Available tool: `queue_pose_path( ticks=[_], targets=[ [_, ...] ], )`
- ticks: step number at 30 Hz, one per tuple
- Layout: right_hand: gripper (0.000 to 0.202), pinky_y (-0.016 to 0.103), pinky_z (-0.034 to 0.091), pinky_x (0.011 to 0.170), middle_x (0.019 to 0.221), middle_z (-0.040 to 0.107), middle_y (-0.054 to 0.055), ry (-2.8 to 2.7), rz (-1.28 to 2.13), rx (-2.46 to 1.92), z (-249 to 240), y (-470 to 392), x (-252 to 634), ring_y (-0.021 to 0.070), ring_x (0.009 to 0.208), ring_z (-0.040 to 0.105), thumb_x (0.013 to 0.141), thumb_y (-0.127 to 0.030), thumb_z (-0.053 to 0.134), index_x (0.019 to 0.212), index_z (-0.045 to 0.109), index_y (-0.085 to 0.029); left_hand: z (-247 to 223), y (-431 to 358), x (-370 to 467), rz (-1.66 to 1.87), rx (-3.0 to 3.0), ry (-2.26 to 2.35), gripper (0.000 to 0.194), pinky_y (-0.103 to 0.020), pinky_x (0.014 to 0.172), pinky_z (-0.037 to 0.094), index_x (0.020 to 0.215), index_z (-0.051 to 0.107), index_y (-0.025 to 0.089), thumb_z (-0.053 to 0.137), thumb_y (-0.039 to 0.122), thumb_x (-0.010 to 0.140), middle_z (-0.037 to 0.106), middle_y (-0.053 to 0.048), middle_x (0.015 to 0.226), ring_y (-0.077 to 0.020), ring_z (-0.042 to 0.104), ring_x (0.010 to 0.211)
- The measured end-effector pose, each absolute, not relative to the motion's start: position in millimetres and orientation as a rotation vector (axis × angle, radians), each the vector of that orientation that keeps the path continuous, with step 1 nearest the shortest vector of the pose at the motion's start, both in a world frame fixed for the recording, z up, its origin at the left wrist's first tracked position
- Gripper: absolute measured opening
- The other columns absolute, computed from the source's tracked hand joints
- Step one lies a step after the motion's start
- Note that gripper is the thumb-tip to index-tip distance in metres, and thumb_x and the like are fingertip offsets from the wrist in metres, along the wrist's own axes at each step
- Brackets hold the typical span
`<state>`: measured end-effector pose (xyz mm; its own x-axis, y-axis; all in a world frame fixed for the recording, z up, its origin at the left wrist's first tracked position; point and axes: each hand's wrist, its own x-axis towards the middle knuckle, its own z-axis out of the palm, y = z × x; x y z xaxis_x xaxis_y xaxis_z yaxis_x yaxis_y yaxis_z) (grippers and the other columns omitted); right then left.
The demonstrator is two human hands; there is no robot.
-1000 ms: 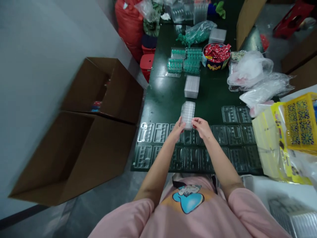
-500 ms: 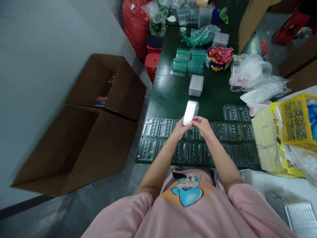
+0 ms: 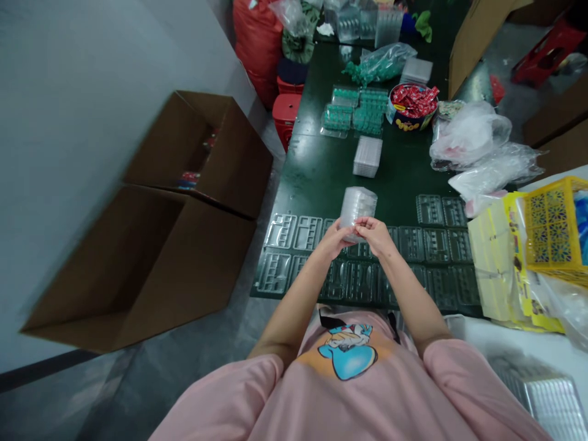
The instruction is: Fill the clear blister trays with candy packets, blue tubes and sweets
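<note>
Between my hands is a stack of clear plastic trays [image 3: 357, 205], raised over the near part of the table. My left hand [image 3: 334, 240] is closed round the stack's lower left side. At the lower right edge, the fingers of my right hand [image 3: 374, 234] pinch the trays. Below and to both sides, rows of single clear trays [image 3: 411, 243] lie flat on the dark green table [image 3: 312, 165]. Another stack of trays [image 3: 367, 156] stands just beyond my hands.
Farther back are trays with green pieces [image 3: 337, 116] and a round tub of red packets [image 3: 413, 104]. Plastic bags [image 3: 473, 131], yellow card sheets [image 3: 493, 263] and a yellow basket [image 3: 554, 226] lie to the right. Open cardboard boxes [image 3: 193, 269] stand on the left.
The tray stack has turned in my hands, so its broad face shows now instead of the bright narrow side. Both hands stay in about the same place.
</note>
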<state>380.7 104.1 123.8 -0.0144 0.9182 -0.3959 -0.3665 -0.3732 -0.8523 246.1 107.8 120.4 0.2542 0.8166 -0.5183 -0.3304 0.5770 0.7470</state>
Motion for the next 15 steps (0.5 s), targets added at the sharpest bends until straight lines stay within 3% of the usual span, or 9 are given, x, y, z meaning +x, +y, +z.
queue_pose_path(
  ticks=[8,15],
  targets=[
    [0.028,0.023,0.046,0.060,0.068,0.060,-0.003,-0.626,1.624,-1.100,115.4,113.9,429.9,0.0079,0.059,0.053,0.059,-0.024,0.076,0.085,0.064,-0.018,108.6,121.6,239.4,0.970,0.414,1.073,0.045,-0.047,0.077,0.056,0.102,0.058,0.019,0.075,0.028,0.061,0.068,-0.007,0.098,-0.0237,0.066,0.086],
    [0.022,0.018,0.043,0.055,0.062,0.053,-0.005,-0.443,1.626,-1.213,55.0,171.4,506.3,0.0057,0.054,0.048,0.063,-0.011,0.068,0.082,0.059,-0.019,91.1,130.1,220.1,1.153,0.274,1.248,0.037,-0.052,0.084,0.055,0.097,0.058,0.024,0.074,0.028,0.064,0.066,-0.004,0.104,-0.0245,0.064,0.097]
  ],
)
